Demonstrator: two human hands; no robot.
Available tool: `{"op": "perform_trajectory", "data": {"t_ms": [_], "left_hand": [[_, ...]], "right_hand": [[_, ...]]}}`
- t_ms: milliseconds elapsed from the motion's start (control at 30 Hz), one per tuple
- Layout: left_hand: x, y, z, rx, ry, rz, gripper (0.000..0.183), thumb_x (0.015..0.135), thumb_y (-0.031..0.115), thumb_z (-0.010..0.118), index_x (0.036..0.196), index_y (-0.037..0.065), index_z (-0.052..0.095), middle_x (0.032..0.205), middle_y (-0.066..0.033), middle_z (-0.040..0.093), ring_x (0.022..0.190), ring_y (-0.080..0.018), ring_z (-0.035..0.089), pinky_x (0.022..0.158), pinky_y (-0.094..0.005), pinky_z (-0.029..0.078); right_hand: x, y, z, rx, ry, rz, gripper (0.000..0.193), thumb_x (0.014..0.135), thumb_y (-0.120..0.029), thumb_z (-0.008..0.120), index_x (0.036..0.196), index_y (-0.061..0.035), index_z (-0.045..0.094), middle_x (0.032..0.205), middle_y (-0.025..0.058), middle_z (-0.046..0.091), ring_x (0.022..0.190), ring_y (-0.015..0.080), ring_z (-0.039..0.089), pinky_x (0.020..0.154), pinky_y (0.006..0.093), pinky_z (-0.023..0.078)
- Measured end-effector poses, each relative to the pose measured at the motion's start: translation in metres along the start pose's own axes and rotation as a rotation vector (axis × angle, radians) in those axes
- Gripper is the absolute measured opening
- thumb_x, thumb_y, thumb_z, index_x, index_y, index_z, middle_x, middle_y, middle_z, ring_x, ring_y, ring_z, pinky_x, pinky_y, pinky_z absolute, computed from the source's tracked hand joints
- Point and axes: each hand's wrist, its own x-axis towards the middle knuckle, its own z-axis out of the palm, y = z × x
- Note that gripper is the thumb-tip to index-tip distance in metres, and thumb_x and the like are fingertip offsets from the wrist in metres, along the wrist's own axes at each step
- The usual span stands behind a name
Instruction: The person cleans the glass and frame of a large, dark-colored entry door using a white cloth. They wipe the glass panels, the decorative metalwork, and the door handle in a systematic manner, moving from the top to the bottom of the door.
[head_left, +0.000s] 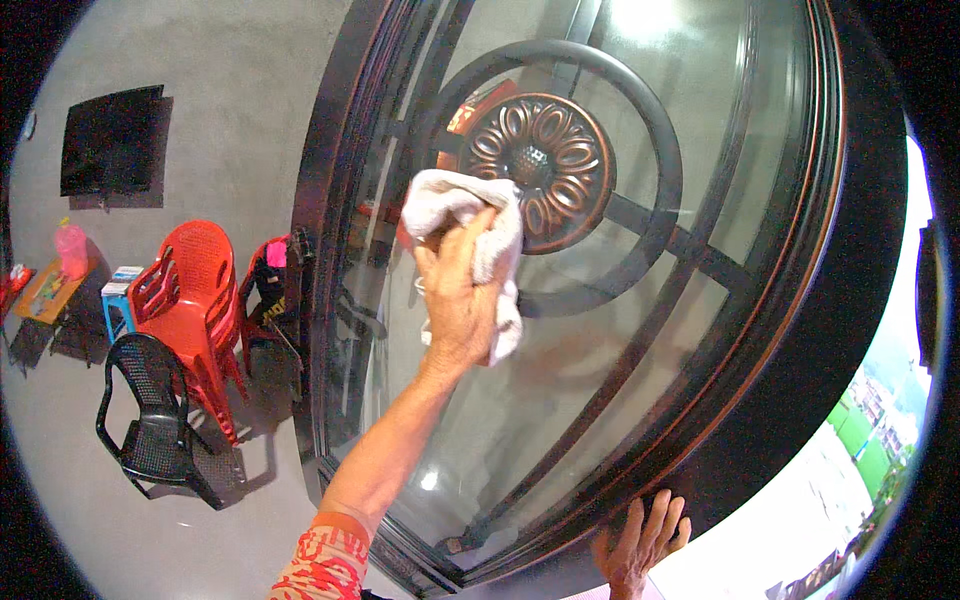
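Observation:
My left hand (460,295) grips a folded white cloth (437,196), fingers closed over it. The cloth is pressed against the glass pane (580,370) of a tall dark door. Just above it sits a round bronze medallion (532,165) with a raised flower pattern, partly covered by the cloth at its lower left. A dark ring (665,170) surrounds the medallion, joined to dark bars. Lower right, my right hand (642,538) lies against the dark door frame (740,460), its fingers stretched out and holding nothing.
On the left stand stacked red plastic chairs (198,290) and a black plastic armchair (150,420). A small wooden table (52,300) carries a pink jug (71,248). A dark television (112,140) hangs on the grey wall. Bright outdoor ground (800,510) shows beyond the door's right edge.

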Motion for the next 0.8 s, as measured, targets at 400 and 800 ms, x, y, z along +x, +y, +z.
{"op": "perform_trajectory", "data": {"t_ms": [400,800], "left_hand": [[-0.047,0.09,0.03,-0.086,-0.246,0.549,0.035,0.076,0.016,0.058,0.11,0.01,0.06,0.107,-0.0077,0.059,0.109,-0.0274,0.052,0.081,-0.0421,0.043],[-0.001,0.004,-0.001,0.085,-0.098,0.296,0.054,0.071,0.004,0.061,0.124,0.005,0.054,0.109,-0.0165,0.059,0.105,-0.0342,0.051,0.094,-0.0441,0.033]], "right_hand": [[0.027,-0.002,-0.028,-0.023,0.056,-0.091,0.051,0.077,-0.041,0.06,0.118,-0.0095,0.055,0.13,0.0171,0.048,0.119,0.0354,0.045,0.089,0.0481,0.038],[0.02,-0.003,-0.019,-0.059,0.113,-0.096,0.049,0.084,-0.042,0.053,0.118,-0.0063,0.055,0.127,0.0213,0.049,0.114,0.0395,0.048,0.087,0.0499,0.038]]}}
